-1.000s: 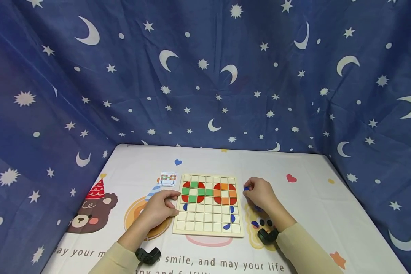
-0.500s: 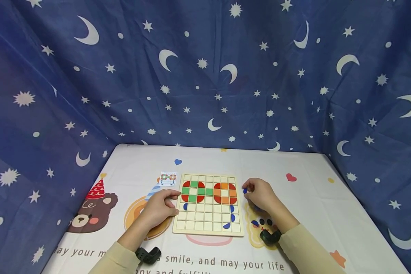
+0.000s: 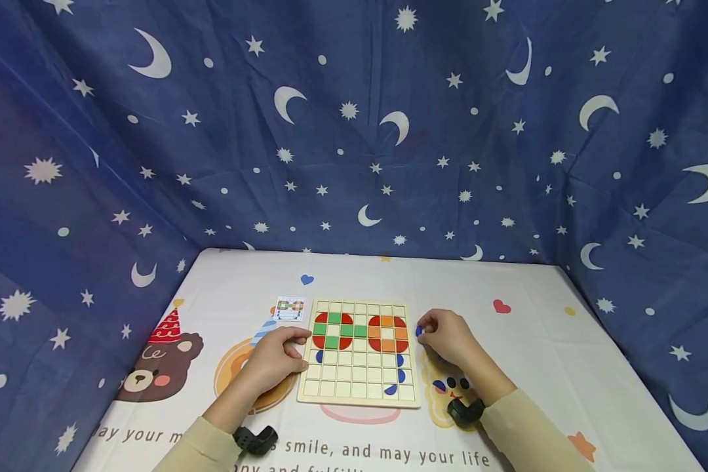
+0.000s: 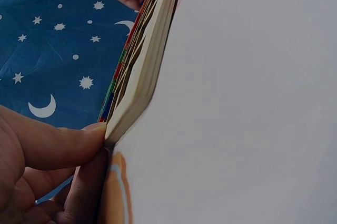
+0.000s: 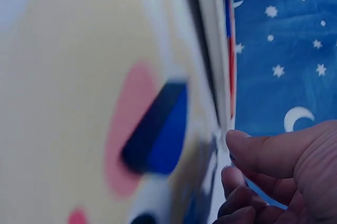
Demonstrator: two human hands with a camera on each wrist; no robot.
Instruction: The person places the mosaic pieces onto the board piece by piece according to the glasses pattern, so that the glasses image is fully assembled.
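A pale wooden grid board (image 3: 343,373) lies on the table. Red, green and orange pieces (image 3: 387,321) form two rings joined by a green square (image 3: 360,331). Below them sit blue half-circles (image 3: 400,376) near the right side and one at the left. My left hand (image 3: 274,360) rests with thumb and fingertip against the board's left edge; the left wrist view shows its thumb (image 4: 68,145) touching the rim. Just beyond the right edge, my right hand (image 3: 448,335) pinches a small blue piece (image 3: 419,331), mostly hidden by the fingers.
A small pattern card (image 3: 289,309) lies beyond the board's upper left corner. A loose blue half-circle piece (image 3: 439,387) lies on the printed tablecloth (image 3: 519,367) beneath my right forearm. A blue star-and-moon curtain (image 3: 354,164) hangs behind the table.
My right hand has shifted slightly nearer to me, and the blue piece in its fingertips has moved a little left, toward the board. The left hand and board have stayed in place.
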